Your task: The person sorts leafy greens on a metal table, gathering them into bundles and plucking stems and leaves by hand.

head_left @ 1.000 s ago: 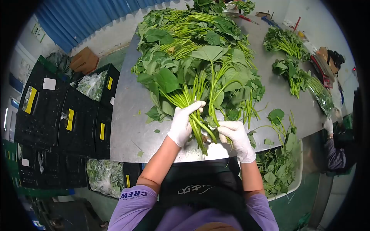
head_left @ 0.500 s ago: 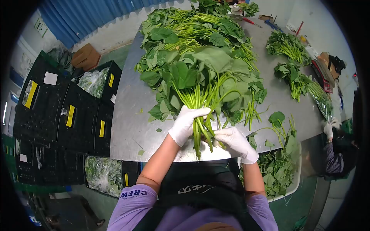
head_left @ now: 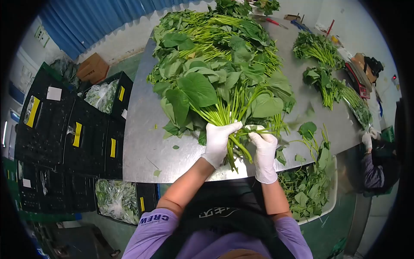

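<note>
My left hand [head_left: 217,142], in a white glove, is wrapped round a bunch of long-stemmed leafy greens [head_left: 197,90]. The leaves fan out away from me, while the cut stem ends stick out below the fist towards the table's front edge. Just right of it, my gloved right hand [head_left: 265,153] is closed in a pinch on a green stem [head_left: 260,131] at the side of the bunch. Behind the bunch, a large heap of the same greens [head_left: 220,32] covers much of the metal table [head_left: 144,134].
A white basket [head_left: 334,190] of loose leaves stands by the front right edge. Two smaller bunches [head_left: 321,84] lie at the right, near a red scale [head_left: 363,91]. Black crates [head_left: 54,125] are stacked at left. A co-worker's gloved hands [head_left: 368,137] hold bagged greens.
The bunch has tilted and turned in my left hand, which has shifted slightly right. My right hand has risen from the lower stems to one higher at the bunch's right side.
</note>
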Demonstrator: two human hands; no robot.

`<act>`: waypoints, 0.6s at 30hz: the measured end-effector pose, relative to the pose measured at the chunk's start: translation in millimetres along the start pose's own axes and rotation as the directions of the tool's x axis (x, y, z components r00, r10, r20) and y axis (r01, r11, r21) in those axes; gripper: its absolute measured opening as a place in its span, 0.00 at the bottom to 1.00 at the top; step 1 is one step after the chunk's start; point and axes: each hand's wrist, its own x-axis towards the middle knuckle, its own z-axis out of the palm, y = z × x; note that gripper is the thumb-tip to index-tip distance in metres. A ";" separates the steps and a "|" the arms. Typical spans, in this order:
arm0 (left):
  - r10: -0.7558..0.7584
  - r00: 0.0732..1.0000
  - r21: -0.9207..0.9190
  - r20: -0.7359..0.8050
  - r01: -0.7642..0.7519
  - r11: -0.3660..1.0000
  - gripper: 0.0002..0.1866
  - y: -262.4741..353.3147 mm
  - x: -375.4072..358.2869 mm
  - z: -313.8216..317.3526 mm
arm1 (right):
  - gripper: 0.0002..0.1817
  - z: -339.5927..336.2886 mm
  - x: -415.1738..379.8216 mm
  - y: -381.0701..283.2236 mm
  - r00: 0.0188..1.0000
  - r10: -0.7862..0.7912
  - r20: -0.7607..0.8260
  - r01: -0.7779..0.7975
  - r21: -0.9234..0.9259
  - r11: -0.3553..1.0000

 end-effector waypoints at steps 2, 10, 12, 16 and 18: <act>-0.020 1.000 0.056 0.010 0.019 0.998 0.04 -7.2 -0.8 1.3 | 0.07 -10.6 -7.1 -4.5 0.999 0.054 -0.003 -0.054 -0.014 0.998; 0.014 0.979 -0.143 -0.204 -0.044 0.989 0.09 10.1 35.7 -14.9 | 0.11 -83.2 -43.1 9.6 0.982 -0.177 -0.068 0.189 0.263 0.946; 0.038 0.982 -0.060 -0.187 -0.050 0.997 0.09 21.1 42.1 -30.0 | 0.27 -132.2 -27.5 -3.5 0.946 -0.120 -0.300 0.285 0.601 0.747; -0.008 0.999 0.005 -0.047 0.008 1.000 0.10 20.9 30.5 -28.6 | 0.50 -148.7 -4.0 -32.0 0.973 0.041 -0.228 0.185 0.871 0.454; -0.031 0.999 -0.059 0.024 0.032 0.998 0.11 13.5 21.7 -19.0 | 0.39 -114.4 -5.3 -23.3 0.981 0.030 -0.192 0.094 0.606 0.790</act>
